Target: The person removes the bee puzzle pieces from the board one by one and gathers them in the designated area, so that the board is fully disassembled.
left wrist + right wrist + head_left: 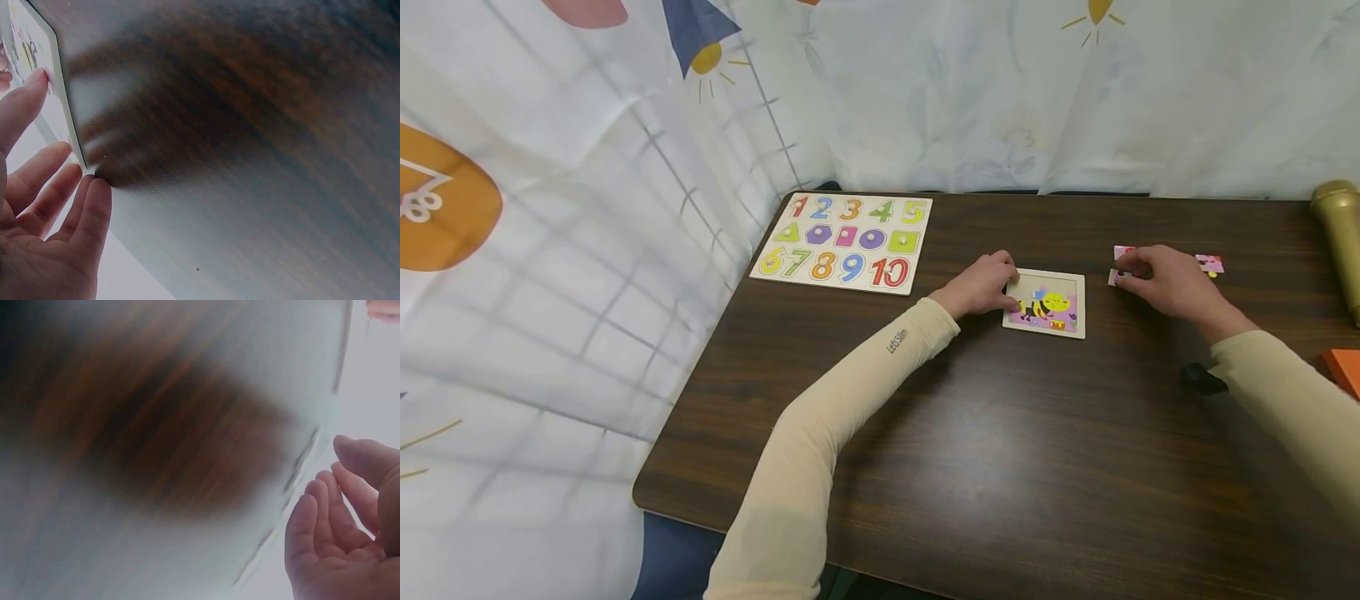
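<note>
A small square wooden jigsaw puzzle (1049, 323) with a bee picture lies in the middle of the table, partly filled. My left hand (980, 285) holds its left side, the thumb on the picture and the other fingers along the frame. In the left wrist view, that thumb (30, 103) overlaps the inner face. To the right, my right hand (1172, 279) hovers low over loose pink puzzle pieces (1123, 251), its fingers relaxed and bent. The right wrist view shows a gap between thumb (362, 456) and fingertips, with nothing visible in it. Another piece (1210, 264) lies beyond the hand.
A wooden number-and-shape board (842, 243) lies at the table's back left. On the right edge are a gold-coloured cylinder (1339, 242) and an orange object (1343, 369). White printed curtains (940, 108) hang behind and left of the dark wooden table (970, 475).
</note>
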A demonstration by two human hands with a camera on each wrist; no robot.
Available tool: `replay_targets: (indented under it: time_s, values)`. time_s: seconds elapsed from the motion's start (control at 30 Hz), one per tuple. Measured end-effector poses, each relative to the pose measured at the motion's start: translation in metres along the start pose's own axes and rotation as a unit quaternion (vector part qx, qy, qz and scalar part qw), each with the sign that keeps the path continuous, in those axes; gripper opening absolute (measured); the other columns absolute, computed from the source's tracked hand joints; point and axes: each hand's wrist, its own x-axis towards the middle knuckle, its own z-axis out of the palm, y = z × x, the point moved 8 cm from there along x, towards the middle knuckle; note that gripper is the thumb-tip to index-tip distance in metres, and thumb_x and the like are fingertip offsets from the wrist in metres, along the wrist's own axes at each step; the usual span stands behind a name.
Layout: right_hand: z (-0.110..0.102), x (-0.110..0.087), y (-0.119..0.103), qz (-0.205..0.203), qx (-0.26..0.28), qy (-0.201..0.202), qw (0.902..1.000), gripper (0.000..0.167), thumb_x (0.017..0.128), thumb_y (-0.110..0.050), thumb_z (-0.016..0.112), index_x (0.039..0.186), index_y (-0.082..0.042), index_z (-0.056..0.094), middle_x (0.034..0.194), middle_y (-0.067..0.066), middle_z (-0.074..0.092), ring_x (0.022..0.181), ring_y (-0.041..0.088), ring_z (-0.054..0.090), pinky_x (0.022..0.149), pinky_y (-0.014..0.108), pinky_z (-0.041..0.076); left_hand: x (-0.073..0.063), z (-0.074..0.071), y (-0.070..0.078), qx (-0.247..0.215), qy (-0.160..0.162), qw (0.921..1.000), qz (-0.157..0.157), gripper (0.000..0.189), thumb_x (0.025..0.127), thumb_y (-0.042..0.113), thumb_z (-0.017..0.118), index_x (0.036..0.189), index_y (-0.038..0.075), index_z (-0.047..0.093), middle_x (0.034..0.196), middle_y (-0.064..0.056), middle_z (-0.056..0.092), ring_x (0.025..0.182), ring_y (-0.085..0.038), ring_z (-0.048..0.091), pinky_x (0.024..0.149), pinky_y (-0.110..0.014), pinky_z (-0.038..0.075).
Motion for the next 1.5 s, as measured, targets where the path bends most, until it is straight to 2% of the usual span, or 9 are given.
replay_targets:
  time_s: [0.17, 0.33, 0.47, 0.77, 0.97, 1.5]
  values:
    - [0.010, 0.000, -0.026, 0.001, 0.030, -0.013, 0.9995, 0.038, 0.097, -0.021, 0.060, 0.123, 0.007, 0.057, 0.115, 0.029, 0.058, 0.102, 0.040, 0.053, 0.085, 0.056, 0.042, 0.000, 0.001, -0.001, 0.000, 0.001, 1.0000, 0.000, 0.049, 0.092, 0.039, 0.068, 0.128, 0.007, 0.062, 0.133, -0.008, 0.049, 0.118, -0.021, 0.048, 0.104, -0.025, 0.035]
    - [0.027, 0.002, -0.054, -0.004, 0.057, -0.046, 0.9973, 0.040, 0.096, -0.024, 0.063, 0.124, 0.004, 0.059, 0.117, 0.025, 0.061, 0.103, 0.035, 0.056, 0.087, 0.053, 0.044, 0.000, 0.001, -0.001, 0.002, -0.001, 1.0000, 0.001, 0.047, 0.092, 0.038, 0.068, 0.127, 0.007, 0.062, 0.133, -0.009, 0.049, 0.118, -0.022, 0.048, 0.104, -0.027, 0.034]
    - [0.038, 0.003, -0.066, -0.011, 0.070, -0.063, 0.9955, 0.039, 0.094, -0.022, 0.065, 0.122, 0.005, 0.059, 0.115, 0.024, 0.063, 0.103, 0.034, 0.058, 0.089, 0.052, 0.045, 0.000, 0.001, -0.001, 0.000, -0.004, 1.0000, -0.002, 0.047, 0.092, 0.037, 0.068, 0.127, 0.007, 0.063, 0.133, -0.009, 0.049, 0.118, -0.022, 0.048, 0.103, -0.026, 0.035]
    - [0.051, 0.006, -0.067, 0.005, 0.081, -0.079, 0.9935, 0.043, 0.092, -0.021, 0.069, 0.123, 0.007, 0.057, 0.112, 0.023, 0.062, 0.099, 0.033, 0.056, 0.089, 0.052, 0.045, 0.000, 0.002, -0.003, 0.000, -0.007, 1.0000, -0.006, 0.047, 0.092, 0.038, 0.067, 0.127, 0.008, 0.062, 0.133, -0.008, 0.049, 0.118, -0.020, 0.049, 0.103, -0.025, 0.037]
    - [0.053, 0.008, -0.069, 0.014, 0.082, -0.089, 0.9925, 0.046, 0.091, -0.022, 0.070, 0.124, 0.007, 0.056, 0.111, 0.023, 0.060, 0.098, 0.034, 0.054, 0.089, 0.052, 0.045, 0.000, 0.001, -0.002, 0.008, -0.005, 0.9999, 0.010, 0.043, 0.092, 0.038, 0.067, 0.124, 0.008, 0.064, 0.132, -0.008, 0.050, 0.118, -0.020, 0.049, 0.103, -0.026, 0.036]
    - [0.054, 0.014, -0.074, 0.014, 0.074, -0.075, 0.9943, 0.045, 0.091, -0.020, 0.070, 0.123, 0.008, 0.057, 0.115, 0.027, 0.060, 0.101, 0.038, 0.056, 0.089, 0.054, 0.046, 0.003, 0.000, 0.003, 0.020, -0.011, 0.9995, 0.023, 0.043, 0.093, 0.038, 0.067, 0.123, 0.007, 0.065, 0.132, -0.008, 0.051, 0.118, -0.020, 0.050, 0.104, -0.027, 0.036]
